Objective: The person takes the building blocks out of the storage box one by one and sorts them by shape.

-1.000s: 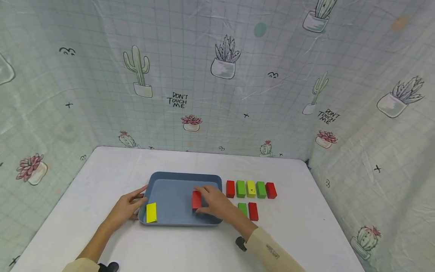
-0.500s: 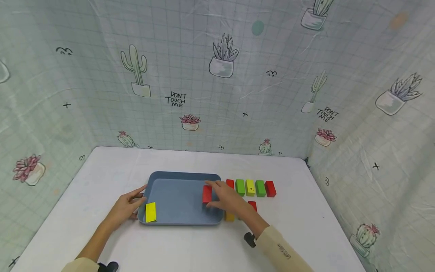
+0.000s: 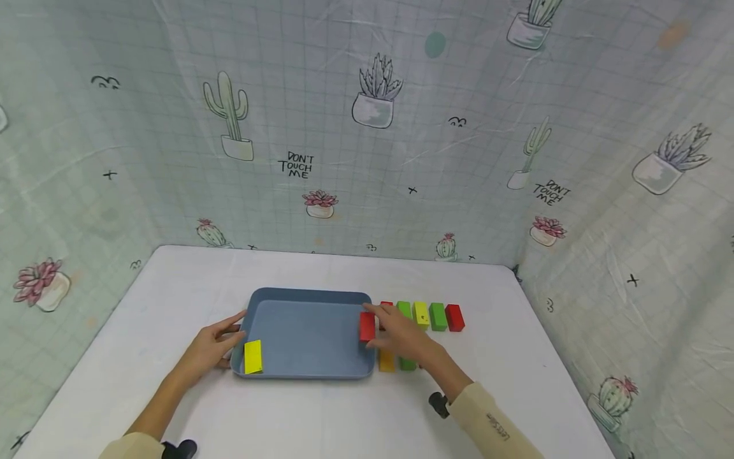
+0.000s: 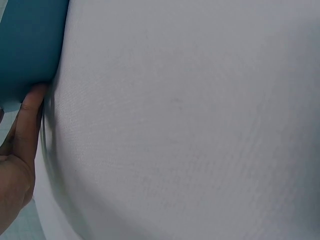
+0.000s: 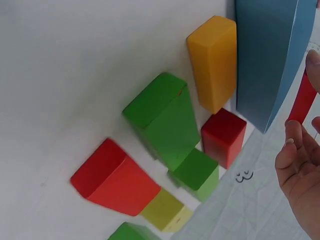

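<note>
My right hand [image 3: 401, 333] pinches a red block [image 3: 367, 327] at its two ends, over the right side of a blue-grey tray [image 3: 309, 335]. In the right wrist view, the thumb and fingers meet the same red block [image 5: 303, 97] beyond the tray's corner. At the tray's left edge, my left hand [image 3: 206, 349] holds the rim, its thumb and fingers spread along it. The left wrist view shows one finger against the outer wall of the tray [image 4: 30, 50]. A yellow block [image 3: 253, 357] lies in the tray's near left corner.
Right of the tray stand two rows of blocks. An orange block [image 3: 387, 361] and a green block [image 3: 408, 364] are in front; a yellow block [image 3: 421, 313], a green block [image 3: 438, 317] and a red block [image 3: 455, 318] show behind. My right hand and forearm hide others partly.
My right hand has carried the red block rightward and slightly away across the tray, from right of its middle to its right edge. The left hand has stayed at the rim.
</note>
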`<action>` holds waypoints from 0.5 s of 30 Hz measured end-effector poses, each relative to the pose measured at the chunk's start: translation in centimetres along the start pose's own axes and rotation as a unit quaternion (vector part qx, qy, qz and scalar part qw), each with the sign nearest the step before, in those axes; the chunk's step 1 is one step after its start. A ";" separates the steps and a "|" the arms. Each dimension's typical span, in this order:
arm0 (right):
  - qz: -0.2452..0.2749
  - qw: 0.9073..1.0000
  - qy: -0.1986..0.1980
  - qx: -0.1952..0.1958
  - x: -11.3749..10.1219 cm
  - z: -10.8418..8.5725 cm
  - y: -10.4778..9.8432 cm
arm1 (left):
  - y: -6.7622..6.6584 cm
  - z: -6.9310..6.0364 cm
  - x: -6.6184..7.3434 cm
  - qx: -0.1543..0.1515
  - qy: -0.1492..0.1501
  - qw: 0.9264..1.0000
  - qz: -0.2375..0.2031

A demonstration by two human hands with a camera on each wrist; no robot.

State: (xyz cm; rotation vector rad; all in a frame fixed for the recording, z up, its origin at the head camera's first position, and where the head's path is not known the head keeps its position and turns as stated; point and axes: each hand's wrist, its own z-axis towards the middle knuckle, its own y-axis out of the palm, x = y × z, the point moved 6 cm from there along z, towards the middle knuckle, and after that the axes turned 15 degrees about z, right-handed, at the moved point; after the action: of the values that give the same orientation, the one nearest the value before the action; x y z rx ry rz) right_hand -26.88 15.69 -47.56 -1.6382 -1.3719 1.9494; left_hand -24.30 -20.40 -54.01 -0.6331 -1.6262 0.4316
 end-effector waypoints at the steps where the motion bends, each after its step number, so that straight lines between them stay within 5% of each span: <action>1: 0.006 1.000 0.000 0.001 0.2 -0.1 -0.1 | 0.0 0.0 0.0 0.000 0.000 1.000 -0.001; 15: -0.010 1.000 0.008 0.007 2.5 -1.3 -1.4 | 0.0 -0.1 0.0 0.000 -0.002 1.000 -0.001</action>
State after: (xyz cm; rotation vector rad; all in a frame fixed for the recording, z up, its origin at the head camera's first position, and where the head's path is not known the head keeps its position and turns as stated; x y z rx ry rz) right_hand -27.08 18.81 -48.03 -1.6230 -1.3621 1.9265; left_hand -24.21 -20.41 -53.98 -0.6314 -1.6301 0.4311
